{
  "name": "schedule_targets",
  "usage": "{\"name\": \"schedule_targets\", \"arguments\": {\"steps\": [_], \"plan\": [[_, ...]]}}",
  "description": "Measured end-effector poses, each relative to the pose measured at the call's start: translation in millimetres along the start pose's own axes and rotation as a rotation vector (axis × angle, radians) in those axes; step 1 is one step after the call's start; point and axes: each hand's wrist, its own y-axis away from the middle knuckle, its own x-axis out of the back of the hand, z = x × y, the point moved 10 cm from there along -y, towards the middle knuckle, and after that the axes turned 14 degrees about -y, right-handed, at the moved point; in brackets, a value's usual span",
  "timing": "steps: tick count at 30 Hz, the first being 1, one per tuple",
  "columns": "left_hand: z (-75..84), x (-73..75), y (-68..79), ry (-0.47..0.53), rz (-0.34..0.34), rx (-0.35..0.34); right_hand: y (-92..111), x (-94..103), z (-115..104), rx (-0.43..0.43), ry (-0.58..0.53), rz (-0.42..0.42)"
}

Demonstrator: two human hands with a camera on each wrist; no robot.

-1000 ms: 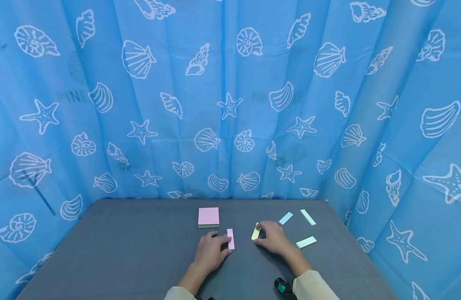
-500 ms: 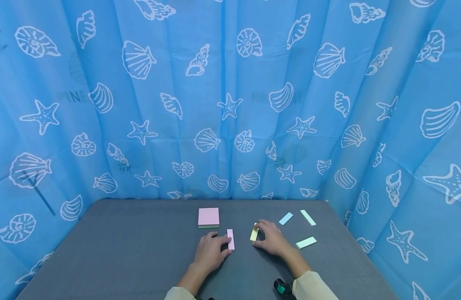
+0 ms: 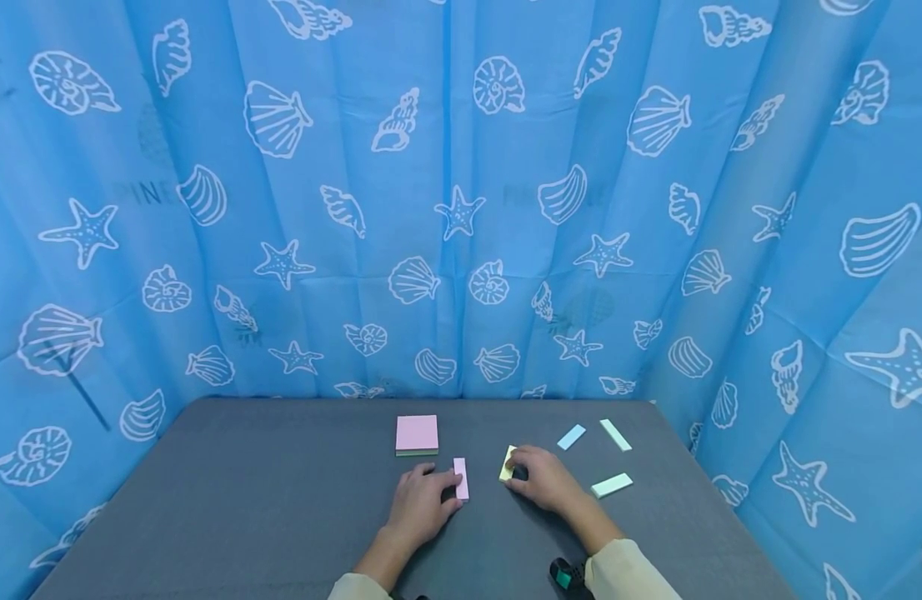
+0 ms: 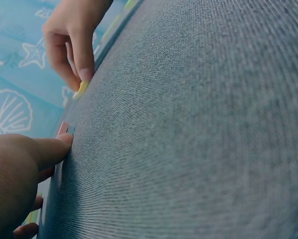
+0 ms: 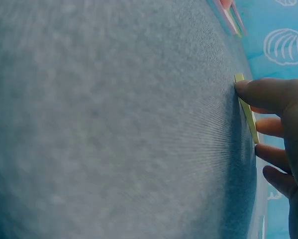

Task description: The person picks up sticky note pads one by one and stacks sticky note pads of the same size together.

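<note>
Right now, the left hand holds the pink strip in a narrow grip between thumb and fingers, down on the table. The right hand pinches the yellow strip lengthwise, thumb at the near end, fingers toward the far one; bare cloth separates the two strips. Just beyond the left hand sits the pad, pink on top. Past the right hand lie the blue strip and two green strips, well apart from the pad.
</note>
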Motion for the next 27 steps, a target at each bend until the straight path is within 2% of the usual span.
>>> {"name": "schedule_targets", "arguments": {"steps": [4, 8, 16, 23, 27], "plan": [[0.2, 0.3, -0.4, -0.002, -0.008, 0.007, 0.0, 0.6, -6.5, 0.075, 0.052, -0.012], [-0.2, -0.8, -1.1, -0.008, -0.014, 0.010, -0.1, 0.6, -5.5, 0.102, 0.047, -0.014], [-0.4, -1.1, -1.3, -0.004, -0.019, 0.010, -2.3, -0.3, 3.3, 0.047, -0.002, -0.038], [0.1, 0.3, 0.1, -0.005, -0.008, 0.003, -1.4, 0.2, 3.6, 0.049, -0.004, -0.035], [0.2, -0.5, -0.4, -0.009, -0.011, 0.006, -0.3, 2.0, 7.0, 0.020, -0.076, -0.013]]}}
